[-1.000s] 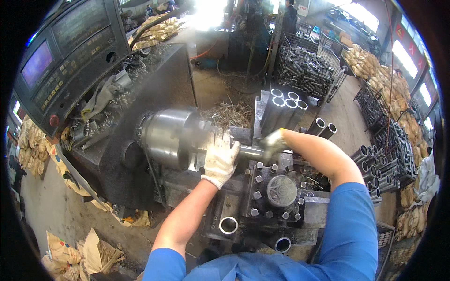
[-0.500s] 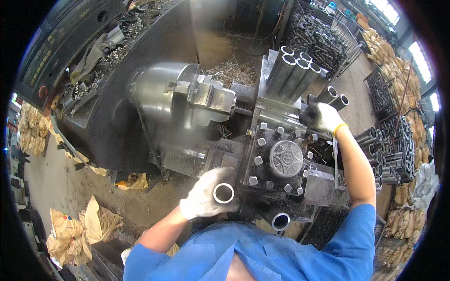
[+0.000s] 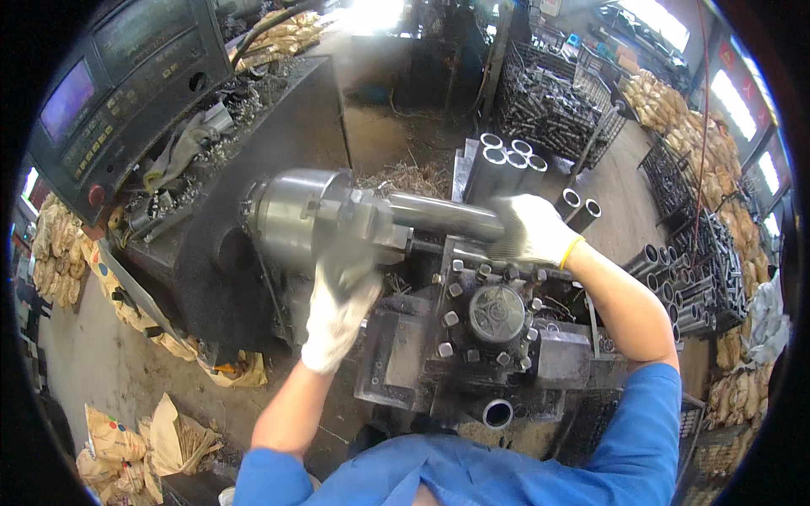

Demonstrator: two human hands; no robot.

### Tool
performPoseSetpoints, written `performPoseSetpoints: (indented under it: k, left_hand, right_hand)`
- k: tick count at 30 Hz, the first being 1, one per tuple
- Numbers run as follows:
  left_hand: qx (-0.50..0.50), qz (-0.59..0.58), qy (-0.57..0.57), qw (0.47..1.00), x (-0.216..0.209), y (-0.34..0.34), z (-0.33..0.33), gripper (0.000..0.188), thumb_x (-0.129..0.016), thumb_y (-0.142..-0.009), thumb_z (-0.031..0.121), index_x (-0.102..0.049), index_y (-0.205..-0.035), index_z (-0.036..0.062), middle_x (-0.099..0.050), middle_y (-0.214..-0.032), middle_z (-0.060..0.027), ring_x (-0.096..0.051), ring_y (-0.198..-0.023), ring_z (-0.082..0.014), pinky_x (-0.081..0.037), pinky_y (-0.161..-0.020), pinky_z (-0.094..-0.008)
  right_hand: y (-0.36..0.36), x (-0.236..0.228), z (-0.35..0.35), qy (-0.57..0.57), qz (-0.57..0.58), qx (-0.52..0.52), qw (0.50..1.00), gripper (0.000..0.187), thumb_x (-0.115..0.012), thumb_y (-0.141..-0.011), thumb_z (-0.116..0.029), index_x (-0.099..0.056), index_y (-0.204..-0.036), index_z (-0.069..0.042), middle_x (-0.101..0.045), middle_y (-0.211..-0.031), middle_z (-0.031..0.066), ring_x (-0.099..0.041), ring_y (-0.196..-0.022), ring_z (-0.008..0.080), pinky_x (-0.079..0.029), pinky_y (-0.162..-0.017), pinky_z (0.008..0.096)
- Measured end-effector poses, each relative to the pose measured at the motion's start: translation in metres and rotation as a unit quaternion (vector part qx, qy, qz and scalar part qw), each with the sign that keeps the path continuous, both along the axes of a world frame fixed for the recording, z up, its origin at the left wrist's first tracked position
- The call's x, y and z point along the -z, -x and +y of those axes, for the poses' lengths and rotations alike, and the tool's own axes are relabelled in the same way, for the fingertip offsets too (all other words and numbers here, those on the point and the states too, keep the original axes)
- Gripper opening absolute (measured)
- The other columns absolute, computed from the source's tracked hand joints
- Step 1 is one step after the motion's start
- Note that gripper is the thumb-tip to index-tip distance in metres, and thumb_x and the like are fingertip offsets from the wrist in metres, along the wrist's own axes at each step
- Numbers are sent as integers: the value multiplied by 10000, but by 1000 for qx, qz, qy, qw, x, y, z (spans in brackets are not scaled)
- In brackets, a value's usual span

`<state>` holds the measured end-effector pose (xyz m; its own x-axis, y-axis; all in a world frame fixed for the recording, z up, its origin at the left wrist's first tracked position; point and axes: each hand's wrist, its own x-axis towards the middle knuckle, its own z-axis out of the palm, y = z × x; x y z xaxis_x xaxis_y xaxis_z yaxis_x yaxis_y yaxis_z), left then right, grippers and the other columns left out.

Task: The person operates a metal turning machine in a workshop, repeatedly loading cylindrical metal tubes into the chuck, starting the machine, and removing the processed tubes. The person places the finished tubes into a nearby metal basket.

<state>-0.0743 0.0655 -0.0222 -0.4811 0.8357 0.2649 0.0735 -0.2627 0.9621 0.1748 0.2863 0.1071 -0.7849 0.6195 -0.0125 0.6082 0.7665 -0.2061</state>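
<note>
One workshop floor (image 3: 93, 354), one lathe (image 3: 291, 126), one chuck (image 3: 291, 207), one tube (image 3: 443, 216) held to its right.
Piled sacks (image 3: 658, 110) line the far right; a square tool post (image 3: 496, 314) stands nearer the body. The tube's long axis runs roughly left to right, its left end at the chuck, inserted or just beside unclear. The right hand (image 3: 540, 229), nearer, grasps its right end; the left hand (image 3: 342, 312), blurred, is at the chuck's near side, its grip untellable.

The left hand (image 3: 340, 305) is blurred, and the right hand (image 3: 535, 229) hides one end of a tube (image 3: 443, 215).
</note>
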Motion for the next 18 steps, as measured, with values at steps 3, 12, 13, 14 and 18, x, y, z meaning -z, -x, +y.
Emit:
performPoseSetpoints:
  k: [3, 12, 13, 14, 18]
  left_hand:
    - [-21, -2, 127, 992, 61, 34, -78, 460, -768, -1004, 207, -613, -1378, -12, -752, -1169, -108, -694, -1071, -194, -564, -958, -346]
    - [-545, -276, 100, 785, 205, 151, -268, 427, -677, -1043, 514, -647, -1078, 89, -652, -888, -54, -609, -688, -199, -547, -612, -380]
    - [-534, -292, 101, 787, 211, 166, -281, 455, -658, -1043, 551, -646, -1099, 99, -646, -900, -38, -595, -725, -207, -521, -645, -389]
    - [-534, -326, 82, 775, 207, 173, -286, 448, -645, -1038, 581, -651, -1030, 133, -637, -864, -30, -586, -710, -203, -510, -656, -400]
    - [-416, -424, 40, 804, 203, 203, -305, 522, -538, -1039, 677, -604, -812, 211, -547, -673, 10, -464, -567, -204, -423, -621, -389]
  right_hand:
    - [-19, 43, 33, -20, -176, 81, 981, 471, -847, -727, -385, -767, -1005, -14, -771, -935, 246, -768, -910, 421, -614, -837, 497]
    - [-21, 156, 77, 88, -48, -106, 989, 506, -833, -737, -317, -746, -1090, 34, -763, -936, 280, -750, -914, 447, -588, -801, 510]
    - [-14, 165, 80, 104, -5, -130, 986, 578, -842, -740, -340, -738, -1162, 40, -768, -988, 282, -751, -945, 435, -588, -811, 507]
    - [6, 151, 74, 133, -31, -128, 982, 599, -837, -754, -323, -721, -1218, 38, -773, -1019, 275, -756, -957, 420, -590, -819, 503]
    - [97, 92, 64, 361, -66, -86, 926, 861, -807, -867, -278, -424, -1567, 45, -760, -1123, 198, -735, -1013, 278, -596, -902, 420]
